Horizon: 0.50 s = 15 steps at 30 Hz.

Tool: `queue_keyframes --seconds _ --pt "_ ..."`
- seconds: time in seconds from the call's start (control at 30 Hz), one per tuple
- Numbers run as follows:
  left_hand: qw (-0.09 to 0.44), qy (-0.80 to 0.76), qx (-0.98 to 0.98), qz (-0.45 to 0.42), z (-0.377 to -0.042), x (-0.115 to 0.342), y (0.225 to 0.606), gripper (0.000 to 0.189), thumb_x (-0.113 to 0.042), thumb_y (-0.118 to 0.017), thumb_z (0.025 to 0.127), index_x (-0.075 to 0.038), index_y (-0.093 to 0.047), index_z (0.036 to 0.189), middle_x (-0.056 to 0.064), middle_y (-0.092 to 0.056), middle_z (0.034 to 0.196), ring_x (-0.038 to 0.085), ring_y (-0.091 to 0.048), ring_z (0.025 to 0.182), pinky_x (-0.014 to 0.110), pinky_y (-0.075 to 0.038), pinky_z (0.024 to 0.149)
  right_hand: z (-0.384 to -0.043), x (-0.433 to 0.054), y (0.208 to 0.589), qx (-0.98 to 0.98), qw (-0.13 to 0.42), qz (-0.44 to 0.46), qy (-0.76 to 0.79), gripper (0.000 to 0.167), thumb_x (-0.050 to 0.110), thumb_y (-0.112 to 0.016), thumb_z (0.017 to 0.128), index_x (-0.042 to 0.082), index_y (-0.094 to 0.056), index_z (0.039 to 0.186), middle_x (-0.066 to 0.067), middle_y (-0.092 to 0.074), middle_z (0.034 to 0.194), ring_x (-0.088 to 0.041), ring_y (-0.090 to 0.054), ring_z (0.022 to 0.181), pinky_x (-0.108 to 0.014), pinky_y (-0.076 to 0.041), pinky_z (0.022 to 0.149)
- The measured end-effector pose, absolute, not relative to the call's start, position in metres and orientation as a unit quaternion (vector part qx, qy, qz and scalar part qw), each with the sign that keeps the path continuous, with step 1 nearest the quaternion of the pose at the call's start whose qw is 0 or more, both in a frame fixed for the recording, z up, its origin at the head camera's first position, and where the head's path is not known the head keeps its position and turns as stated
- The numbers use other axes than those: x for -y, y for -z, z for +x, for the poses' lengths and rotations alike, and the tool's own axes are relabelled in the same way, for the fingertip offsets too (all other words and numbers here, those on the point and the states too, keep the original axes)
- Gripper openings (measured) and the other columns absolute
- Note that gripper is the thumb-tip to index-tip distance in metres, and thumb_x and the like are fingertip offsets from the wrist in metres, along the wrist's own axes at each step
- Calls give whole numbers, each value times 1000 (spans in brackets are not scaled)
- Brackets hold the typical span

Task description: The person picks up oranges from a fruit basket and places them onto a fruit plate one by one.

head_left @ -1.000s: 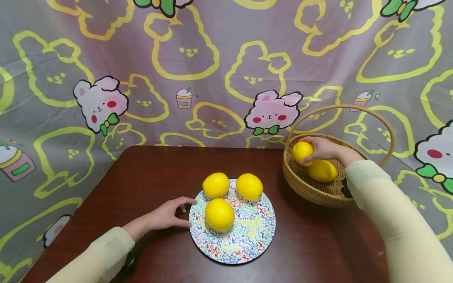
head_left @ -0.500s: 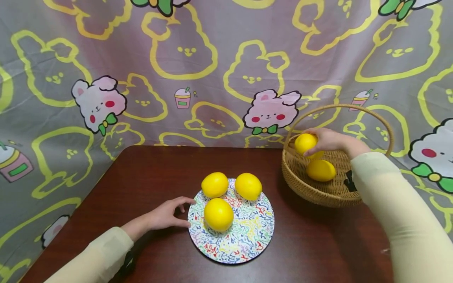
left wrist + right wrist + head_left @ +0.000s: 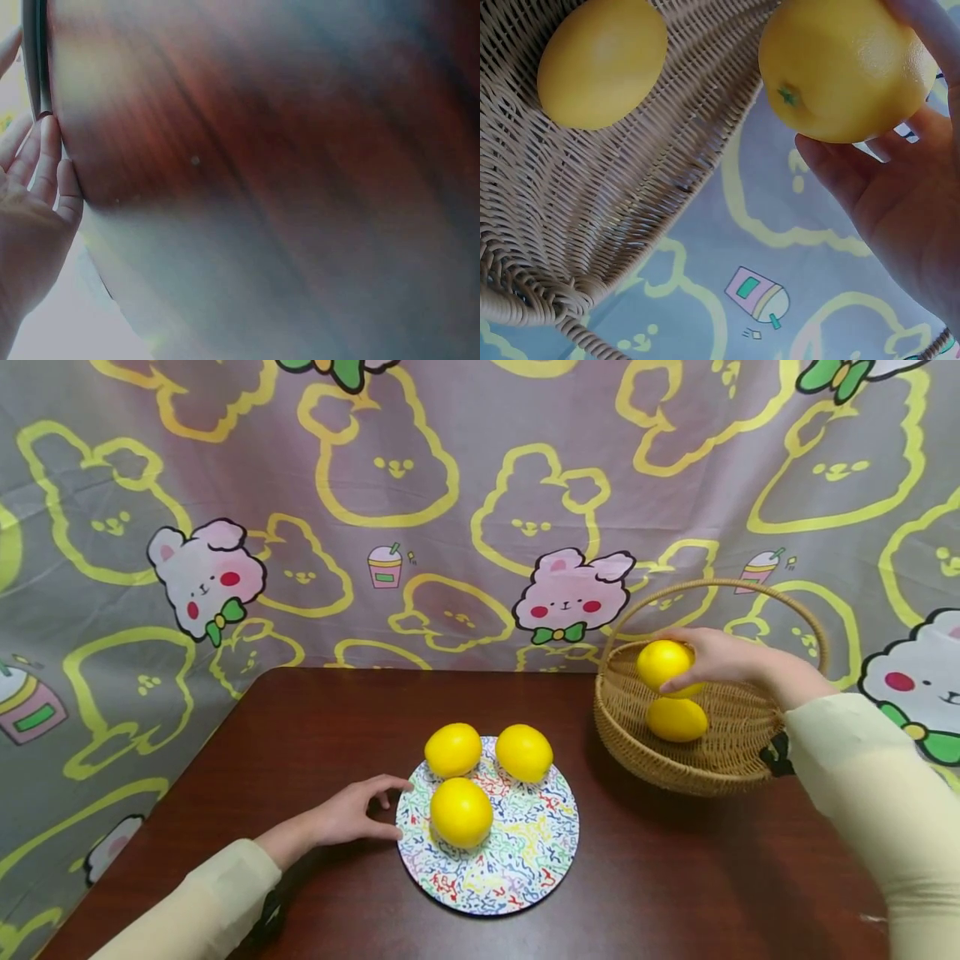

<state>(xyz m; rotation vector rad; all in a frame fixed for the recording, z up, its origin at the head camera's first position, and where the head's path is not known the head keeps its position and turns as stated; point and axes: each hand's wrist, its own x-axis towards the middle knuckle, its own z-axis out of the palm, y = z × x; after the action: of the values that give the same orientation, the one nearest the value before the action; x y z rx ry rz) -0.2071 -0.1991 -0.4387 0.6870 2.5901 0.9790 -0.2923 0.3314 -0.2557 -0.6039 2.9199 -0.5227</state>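
Observation:
My right hand [image 3: 720, 653] grips a yellow lemon [image 3: 663, 663] over the wicker basket [image 3: 652, 765]. In the right wrist view the held lemon [image 3: 840, 67] shows a small green stem end, and the thumb and fingers curve around it. Below it, another lemon [image 3: 677, 721] lies inside the basket. My left hand [image 3: 348, 814] rests at the left edge of a round, multicolour-patterned plate [image 3: 525, 868], fingertips at its rim. Three lemons sit on the plate: a back left lemon [image 3: 453, 750], a back right lemon [image 3: 524, 753] and a front lemon [image 3: 461, 812].
A dark reddish-brown table [image 3: 330, 718] carries the plate and basket. The basket's tall arched handle [image 3: 720, 583] rises above it. Behind hangs a grey curtain [image 3: 442, 552] with cartoon rabbit prints.
My right hand has lifted the lemon slightly and moved it right, showing more of the basket's left inside. The left hand and the lemons on the plate stay put.

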Motion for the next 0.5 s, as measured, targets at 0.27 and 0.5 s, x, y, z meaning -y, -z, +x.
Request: queue_keyframes --seconds 0.27,0.5 --pt "144 -338 -900 234 -206 199 439 66 -40 -81 77 -16 -55 133 -3 -57 121 19 -49 94 35 -43 80 -274 -330 252 -964 43 -200 171 82 37 -86 71 10 -47 138 -9 -62 104 -23 -56 82 -40 -43 69" --pt "139 -336 -902 235 -206 198 438 66 -39 -82 77 -16 -55 133 -3 -57 118 19 -49 94 35 -44 78 -257 -325 247 -961 22 -217 171 81 35 -86 72 9 -46 138 -10 -62 105 -23 -56 80 -40 -44 66"
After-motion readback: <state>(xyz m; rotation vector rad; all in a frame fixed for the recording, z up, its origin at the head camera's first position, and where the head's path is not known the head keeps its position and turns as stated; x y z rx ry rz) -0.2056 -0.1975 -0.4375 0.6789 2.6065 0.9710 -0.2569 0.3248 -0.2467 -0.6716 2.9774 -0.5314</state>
